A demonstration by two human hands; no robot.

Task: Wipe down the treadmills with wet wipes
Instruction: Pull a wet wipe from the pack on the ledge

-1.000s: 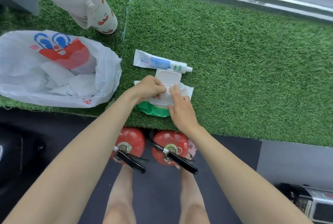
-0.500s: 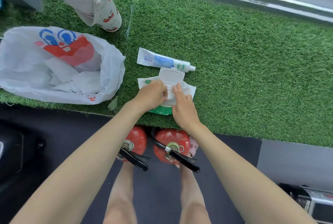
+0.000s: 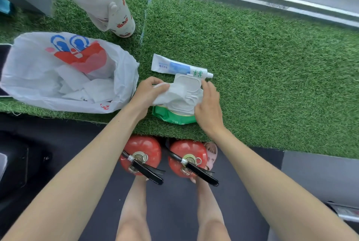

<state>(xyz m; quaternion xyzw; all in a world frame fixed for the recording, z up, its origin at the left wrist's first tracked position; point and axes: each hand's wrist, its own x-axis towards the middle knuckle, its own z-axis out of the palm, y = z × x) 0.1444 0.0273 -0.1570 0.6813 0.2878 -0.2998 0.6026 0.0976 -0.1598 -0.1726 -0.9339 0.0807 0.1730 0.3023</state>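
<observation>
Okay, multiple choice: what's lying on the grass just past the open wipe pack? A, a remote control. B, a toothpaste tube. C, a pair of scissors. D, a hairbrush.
B: a white and blue toothpaste tube lies on the grass just beyond the wipe pack, right by its open lid, while the left hand grips a wipe.
</observation>
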